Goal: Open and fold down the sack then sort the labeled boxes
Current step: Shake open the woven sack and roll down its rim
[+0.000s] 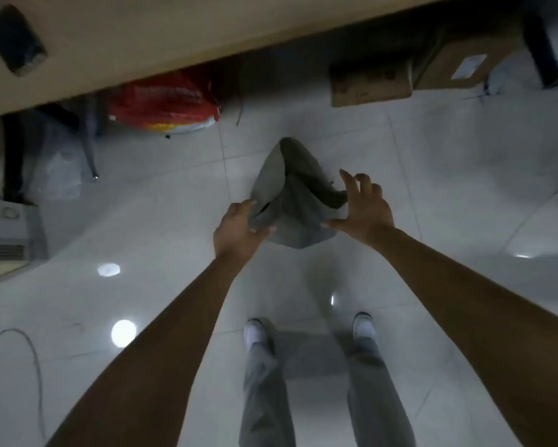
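Note:
A grey cloth sack (295,201) hangs crumpled above the white tiled floor, in the middle of the view. My left hand (239,232) pinches its near left edge between thumb and fingers. To the right, my right hand (363,206) is spread wide, its thumb and fingers touching the sack's right side without closing on it. A brown cardboard box (445,64) with a white label (469,66) lies on the floor at the far right, and a second darker box (369,82) sits beside it.
A wooden table top (142,37) runs across the far side, with a dark phone (14,38) on it. Under it sit a red and yellow bag (164,103) and dark table legs (13,156). A grey device (3,233) stands at left. My feet (255,332) are below.

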A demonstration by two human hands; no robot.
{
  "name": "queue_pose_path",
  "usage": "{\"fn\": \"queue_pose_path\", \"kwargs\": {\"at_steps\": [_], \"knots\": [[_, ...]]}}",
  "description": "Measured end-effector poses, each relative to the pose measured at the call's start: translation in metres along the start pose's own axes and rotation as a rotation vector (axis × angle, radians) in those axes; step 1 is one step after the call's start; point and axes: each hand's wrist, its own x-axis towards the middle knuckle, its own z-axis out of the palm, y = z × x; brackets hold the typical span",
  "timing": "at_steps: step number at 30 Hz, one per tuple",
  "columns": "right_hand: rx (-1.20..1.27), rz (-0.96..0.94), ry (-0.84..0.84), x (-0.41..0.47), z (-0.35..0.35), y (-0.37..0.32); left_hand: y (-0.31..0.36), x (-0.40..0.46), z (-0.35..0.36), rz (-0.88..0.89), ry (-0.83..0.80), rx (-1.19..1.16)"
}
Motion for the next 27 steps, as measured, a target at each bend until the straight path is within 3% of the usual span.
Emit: {"fn": "queue_pose_path", "kwargs": {"at_steps": [6,12,18,27], "knots": [[-0.053,0.000,-0.002,0.046,0.053,0.026,-0.021,0.042,0.047,0.002,0.004,0.230],[-0.076,-0.011,0.106,0.074,0.064,0.034,-0.032,0.064,0.047,-0.028,0.068,0.273],[0.060,-0.042,0.138,0.077,0.034,0.031,-0.029,0.070,0.019,0.031,0.113,0.233],[0.314,-0.162,0.204,0.057,-0.070,0.005,0.001,0.055,-0.087,0.100,0.159,-0.010]]}}
